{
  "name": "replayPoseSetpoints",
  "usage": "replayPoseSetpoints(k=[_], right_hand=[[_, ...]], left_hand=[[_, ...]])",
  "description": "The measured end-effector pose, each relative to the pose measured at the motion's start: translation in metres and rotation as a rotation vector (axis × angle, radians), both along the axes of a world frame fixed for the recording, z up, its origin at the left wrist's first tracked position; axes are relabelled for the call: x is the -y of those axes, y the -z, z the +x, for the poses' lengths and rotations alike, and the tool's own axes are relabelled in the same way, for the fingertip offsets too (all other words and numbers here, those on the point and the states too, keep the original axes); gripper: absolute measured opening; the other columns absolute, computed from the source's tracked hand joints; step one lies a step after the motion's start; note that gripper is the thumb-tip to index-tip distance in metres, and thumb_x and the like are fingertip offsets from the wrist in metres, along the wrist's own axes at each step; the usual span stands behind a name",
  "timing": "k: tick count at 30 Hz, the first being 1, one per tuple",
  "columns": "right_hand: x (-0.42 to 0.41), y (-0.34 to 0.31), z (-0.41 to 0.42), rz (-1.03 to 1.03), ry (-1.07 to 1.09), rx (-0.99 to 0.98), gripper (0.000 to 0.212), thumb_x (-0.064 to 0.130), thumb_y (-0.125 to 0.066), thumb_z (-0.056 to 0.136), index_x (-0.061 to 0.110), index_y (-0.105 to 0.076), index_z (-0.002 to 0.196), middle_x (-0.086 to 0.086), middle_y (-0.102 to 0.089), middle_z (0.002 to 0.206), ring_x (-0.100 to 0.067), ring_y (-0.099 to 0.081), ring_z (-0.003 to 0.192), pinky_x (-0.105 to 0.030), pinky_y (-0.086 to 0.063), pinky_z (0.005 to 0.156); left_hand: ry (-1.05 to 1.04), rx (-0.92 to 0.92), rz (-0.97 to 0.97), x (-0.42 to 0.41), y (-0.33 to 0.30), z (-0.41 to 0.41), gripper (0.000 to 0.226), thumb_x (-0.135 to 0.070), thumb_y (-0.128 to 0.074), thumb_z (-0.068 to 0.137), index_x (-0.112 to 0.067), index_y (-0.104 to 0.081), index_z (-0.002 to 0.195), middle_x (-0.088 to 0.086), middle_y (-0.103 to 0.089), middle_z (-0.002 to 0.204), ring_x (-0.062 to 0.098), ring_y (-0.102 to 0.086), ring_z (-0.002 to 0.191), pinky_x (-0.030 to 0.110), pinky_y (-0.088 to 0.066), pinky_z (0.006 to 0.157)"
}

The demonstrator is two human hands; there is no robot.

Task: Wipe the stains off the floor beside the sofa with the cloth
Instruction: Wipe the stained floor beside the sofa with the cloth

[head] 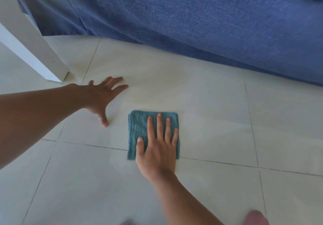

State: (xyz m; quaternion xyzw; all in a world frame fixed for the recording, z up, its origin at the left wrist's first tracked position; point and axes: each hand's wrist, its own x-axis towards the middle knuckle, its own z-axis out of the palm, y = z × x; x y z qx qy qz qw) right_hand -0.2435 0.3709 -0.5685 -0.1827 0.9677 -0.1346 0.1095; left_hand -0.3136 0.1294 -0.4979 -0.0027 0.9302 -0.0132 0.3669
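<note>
Cloth (138,133) is pinned flat under right hand (158,147), nothing gripped; left hand (101,95) splayed on floor (218,119). Could bunch/slip w/ uneven pressure, imo.

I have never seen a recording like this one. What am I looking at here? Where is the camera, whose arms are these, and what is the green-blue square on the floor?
There is no machine here. A person wears one wide-angle camera on the head, so you look forward and down along their own two bare arms.

The surface is a pale tiled floor with thin dark joint lines. Along the top runs the side of a blue sofa, and at upper left stands a white furniture leg.

The square is a folded teal cloth lying flat on the floor. The right hand presses on it with open, spread fingers; it does not grip it. The left hand rests flat on the bare floor beside it, apparently for support, and holds nothing. I cannot make out clear stains.
</note>
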Motion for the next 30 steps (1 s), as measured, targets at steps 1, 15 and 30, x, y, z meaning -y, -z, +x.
replayPoseSetpoints(k=[1, 15, 30], right_hand=[[-0.004, 0.0, -0.002, -0.009, -0.023, 0.008, 0.07, 0.052, -0.031, 0.097, 0.028, -0.014, 0.16, 0.001, 0.0, 0.17, -0.024, 0.01, 0.156, -0.052, 0.002, 0.124], [-0.178, 0.005, -0.07, 0.185, 0.178, 0.003, 0.072, 0.06, -0.009, 0.092, 0.038, 0.007, 0.158, 0.011, 0.013, 0.168, -0.014, 0.016, 0.154, -0.043, 0.007, 0.125], [-0.108, 0.005, -0.169, 0.198, 0.381, 0.037, 0.07, 0.052, -0.017, 0.099, 0.028, 0.007, 0.16, -0.002, 0.012, 0.169, -0.027, 0.011, 0.155, -0.053, 0.007, 0.123]], left_hand=[[0.016, 0.017, -0.006, -0.004, -0.001, -0.003, 0.156, -0.053, -0.091, 0.048, -0.036, 0.024, 0.152, -0.007, 0.035, 0.157, 0.023, 0.021, 0.15, 0.064, -0.014, 0.115], [0.037, -0.008, 0.056, -0.039, 0.004, -0.055, 0.157, -0.057, -0.091, 0.046, -0.03, 0.021, 0.153, -0.009, 0.033, 0.156, 0.02, 0.018, 0.15, 0.061, -0.026, 0.112], [-0.193, -0.127, 0.198, 0.022, 0.012, -0.021, 0.142, -0.056, -0.089, 0.055, -0.033, 0.007, 0.156, -0.014, 0.02, 0.161, 0.017, -0.002, 0.152, 0.045, -0.025, 0.119]])
